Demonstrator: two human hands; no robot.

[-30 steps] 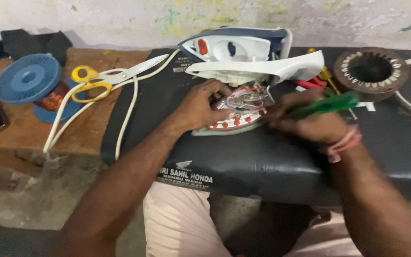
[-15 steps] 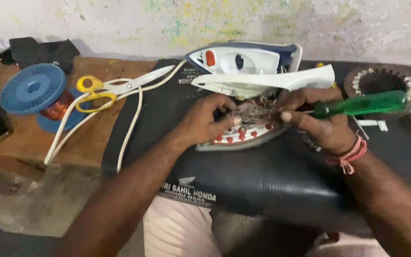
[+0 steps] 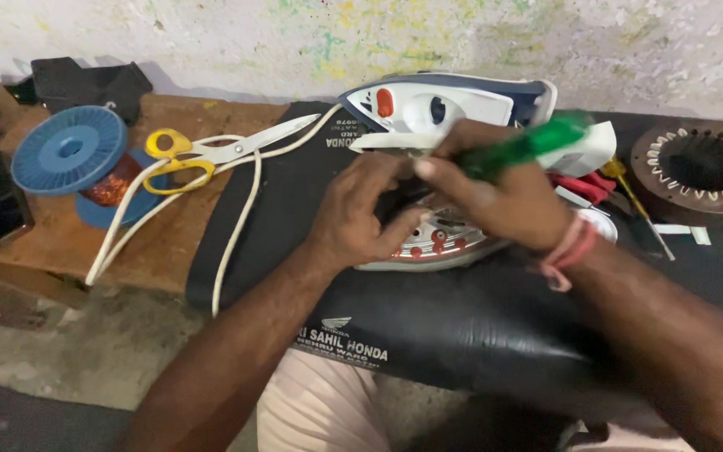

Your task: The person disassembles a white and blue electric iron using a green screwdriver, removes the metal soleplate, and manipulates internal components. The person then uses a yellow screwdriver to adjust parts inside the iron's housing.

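1. The opened iron is laid on a black cover, right of the yellow scissors.
2. A green screwdriver is pinched in the right hand grip.
3. The iron's base is pressed by the left hand, fingers curled.

Scissors & wire spool left of iron; motor stator right; all on bench

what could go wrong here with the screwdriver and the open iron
The left hand sits right beside the green screwdriver held by the right hand, so a slip could jab the fingers. The iron base rests on a soft black cover and may shift. The white cord trails over the edge and could snag.
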